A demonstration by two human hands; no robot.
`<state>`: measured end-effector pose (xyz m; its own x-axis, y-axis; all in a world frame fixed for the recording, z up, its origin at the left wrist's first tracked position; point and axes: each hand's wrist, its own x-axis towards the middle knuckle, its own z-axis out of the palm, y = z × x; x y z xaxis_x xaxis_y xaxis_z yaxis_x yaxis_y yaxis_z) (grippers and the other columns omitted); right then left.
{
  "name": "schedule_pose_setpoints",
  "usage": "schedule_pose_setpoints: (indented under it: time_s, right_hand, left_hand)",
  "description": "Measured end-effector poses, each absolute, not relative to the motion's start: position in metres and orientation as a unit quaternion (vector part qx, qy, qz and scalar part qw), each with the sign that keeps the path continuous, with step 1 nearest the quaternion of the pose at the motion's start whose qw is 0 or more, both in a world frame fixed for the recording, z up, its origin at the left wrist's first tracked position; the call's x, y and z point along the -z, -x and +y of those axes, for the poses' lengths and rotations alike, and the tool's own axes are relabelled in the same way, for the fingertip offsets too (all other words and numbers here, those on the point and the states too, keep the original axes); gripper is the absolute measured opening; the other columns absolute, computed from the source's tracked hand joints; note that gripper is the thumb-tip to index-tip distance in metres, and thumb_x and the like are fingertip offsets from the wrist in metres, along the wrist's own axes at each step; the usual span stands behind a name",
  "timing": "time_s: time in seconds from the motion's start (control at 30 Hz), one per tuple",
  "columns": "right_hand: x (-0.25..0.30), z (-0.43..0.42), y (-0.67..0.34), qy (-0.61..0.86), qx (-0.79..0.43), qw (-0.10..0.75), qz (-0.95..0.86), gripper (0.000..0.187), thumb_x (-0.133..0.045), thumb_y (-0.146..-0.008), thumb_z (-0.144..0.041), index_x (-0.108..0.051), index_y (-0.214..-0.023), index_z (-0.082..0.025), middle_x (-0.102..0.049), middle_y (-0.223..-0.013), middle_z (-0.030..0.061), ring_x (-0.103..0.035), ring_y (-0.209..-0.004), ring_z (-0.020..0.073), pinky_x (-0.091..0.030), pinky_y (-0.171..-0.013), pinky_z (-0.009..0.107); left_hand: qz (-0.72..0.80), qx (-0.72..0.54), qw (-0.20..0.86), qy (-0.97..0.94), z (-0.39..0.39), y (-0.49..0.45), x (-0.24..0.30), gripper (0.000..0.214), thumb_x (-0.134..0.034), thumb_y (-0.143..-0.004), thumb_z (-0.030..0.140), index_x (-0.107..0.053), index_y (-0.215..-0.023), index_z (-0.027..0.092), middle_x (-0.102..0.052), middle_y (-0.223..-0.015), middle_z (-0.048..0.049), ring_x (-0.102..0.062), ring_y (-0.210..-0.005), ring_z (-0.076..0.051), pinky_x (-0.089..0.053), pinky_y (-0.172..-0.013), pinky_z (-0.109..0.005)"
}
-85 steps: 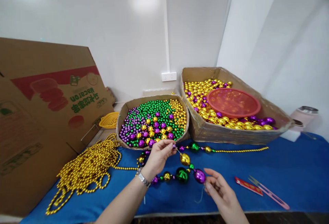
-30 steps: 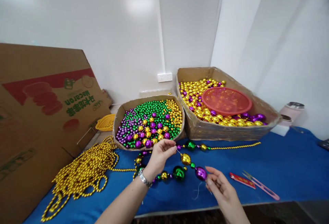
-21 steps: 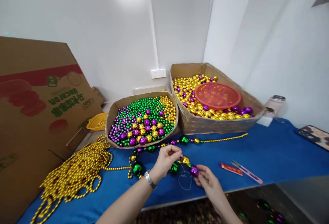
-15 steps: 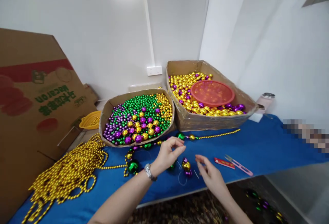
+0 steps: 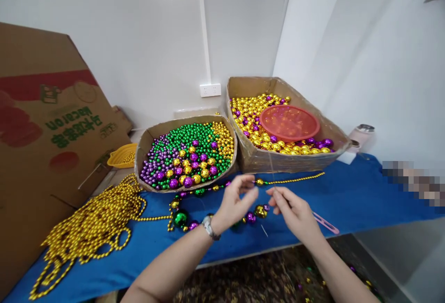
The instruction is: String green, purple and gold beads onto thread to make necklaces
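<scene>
My right hand has its thumb and fingertips pinched together on a fine clear thread, which rises faintly above them. Just left of it hangs or lies the end of a bead string, with a large gold bead and a purple bead. My left hand is over the string, fingers curled and thumb apart, with nothing visible between them. Part of the string is hidden behind this hand. Farther left along it are a large green bead and several smaller beads. A thin white sliver lies on the cloth.
Behind stand a cardboard box of small mixed beads and another of larger beads holding a red basket. Gold bead strands heap at left. Pink thread snips lie right, partly covered, on the blue cloth.
My right hand has risen, and its fingers have closed into a pinch. The gold and purple beads at the string's end have shifted up and right. My left hand has moved slightly right.
</scene>
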<state>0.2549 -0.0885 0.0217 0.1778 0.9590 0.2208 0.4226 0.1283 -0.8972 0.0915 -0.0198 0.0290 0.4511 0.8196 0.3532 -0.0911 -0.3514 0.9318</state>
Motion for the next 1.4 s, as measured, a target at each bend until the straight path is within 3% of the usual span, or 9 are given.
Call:
schedule_pose_setpoints:
  time_s: [0.1,0.2,0.33,0.47,0.7,0.97,1.1,1.27,1.4]
  right_hand:
    - [-0.034,-0.089,-0.252,0.577,-0.313,0.526,-0.540,0.037,-0.048,-0.087,-0.051,-0.062,-0.101,-0.019,-0.061,-0.069,0.0012,-0.057,-0.055,0.0119,-0.047,-0.052,0.022]
    - [-0.040,-0.091,-0.253,0.575,-0.338,0.571,-0.479,0.038,-0.054,-0.083,-0.053,-0.062,-0.098,-0.020,-0.058,-0.066,0.0005,-0.053,-0.052,0.0106,-0.044,-0.047,0.021]
    - [-0.033,-0.091,-0.277,0.573,-0.330,0.637,-0.396,0.039,-0.066,-0.073,-0.055,-0.063,-0.091,-0.020,-0.052,-0.061,-0.0027,-0.047,-0.050,0.0086,-0.039,-0.043,0.019]
    - [-0.011,-0.086,-0.309,0.565,-0.342,0.692,-0.293,0.040,-0.076,-0.061,-0.052,-0.064,-0.083,-0.021,-0.048,-0.058,-0.0057,-0.042,-0.048,0.0064,-0.035,-0.039,0.017]
    - [0.034,-0.084,-0.328,0.564,-0.348,0.720,-0.206,0.048,-0.082,-0.049,-0.052,-0.062,-0.078,-0.019,-0.051,-0.054,-0.0063,-0.042,-0.044,0.0052,-0.035,-0.038,0.016]
    - [0.041,-0.086,-0.350,0.565,-0.312,0.748,-0.154,0.041,-0.080,-0.053,-0.045,-0.060,-0.078,-0.019,-0.054,-0.055,-0.0060,-0.044,-0.042,0.0054,-0.036,-0.039,0.017]
    - [0.032,-0.081,-0.357,0.556,-0.298,0.763,-0.142,0.040,-0.079,-0.052,-0.046,-0.058,-0.074,-0.020,-0.053,-0.053,-0.0070,-0.044,-0.043,0.0047,-0.037,-0.040,0.016]
    - [0.024,-0.078,-0.338,0.546,-0.310,0.759,-0.174,0.037,-0.078,-0.057,-0.048,-0.062,-0.076,-0.021,-0.049,-0.053,-0.0079,-0.045,-0.045,0.0054,-0.039,-0.042,0.017]
    - [0.023,-0.084,-0.313,0.545,-0.298,0.755,-0.209,0.039,-0.076,-0.062,-0.052,-0.064,-0.084,-0.022,-0.049,-0.059,-0.0071,-0.046,-0.050,0.0057,-0.041,-0.046,0.017]
  left_hand:
    - [0.255,-0.321,0.375,-0.831,-0.037,-0.090,0.016,0.051,-0.064,-0.077,0.036,-0.052,-0.123,0.019,-0.061,-0.113,-0.0145,-0.056,-0.101,-0.029,-0.043,-0.087,-0.040]
    - [0.284,-0.187,0.230,-0.912,-0.044,-0.087,0.049,0.054,-0.065,-0.075,0.035,-0.050,-0.122,0.012,-0.062,-0.106,-0.0207,-0.057,-0.098,-0.036,-0.041,-0.086,-0.048]
    - [0.321,-0.076,0.103,-0.938,-0.043,-0.076,0.063,0.036,-0.057,-0.080,0.034,-0.054,-0.109,0.013,-0.064,-0.092,-0.0153,-0.059,-0.086,-0.031,-0.040,-0.083,-0.048]
    - [0.334,-0.048,0.039,-0.941,-0.039,-0.061,0.065,0.041,-0.050,-0.085,0.033,-0.045,-0.120,0.012,-0.063,-0.092,-0.0119,-0.059,-0.085,-0.027,-0.040,-0.083,-0.047]
    - [0.306,-0.037,-0.045,-0.950,-0.027,-0.030,0.078,0.041,-0.038,-0.088,0.008,-0.040,-0.129,0.012,-0.063,-0.089,-0.0098,-0.058,-0.079,-0.023,-0.041,-0.078,-0.042]
    - [0.291,-0.022,-0.078,-0.953,-0.005,-0.001,0.080,0.049,-0.041,-0.082,0.001,-0.042,-0.130,0.011,-0.063,-0.086,-0.0096,-0.058,-0.079,-0.023,-0.041,-0.080,-0.043]
    - [0.334,-0.024,-0.060,-0.940,-0.009,-0.002,0.075,0.048,-0.045,-0.083,0.006,-0.041,-0.131,0.011,-0.064,-0.092,-0.0125,-0.059,-0.086,-0.025,-0.041,-0.083,-0.046]
    - [0.350,-0.183,-0.021,-0.919,-0.012,0.031,0.039,0.053,-0.054,-0.084,0.032,-0.040,-0.134,0.020,-0.058,-0.122,-0.0130,-0.051,-0.113,-0.027,-0.036,-0.098,-0.045]
    - [0.560,-0.361,-0.066,-0.743,-0.031,0.144,0.028,0.025,-0.048,-0.087,0.032,-0.060,-0.104,0.019,-0.067,-0.095,-0.0083,-0.061,-0.087,-0.021,-0.046,-0.080,-0.033]
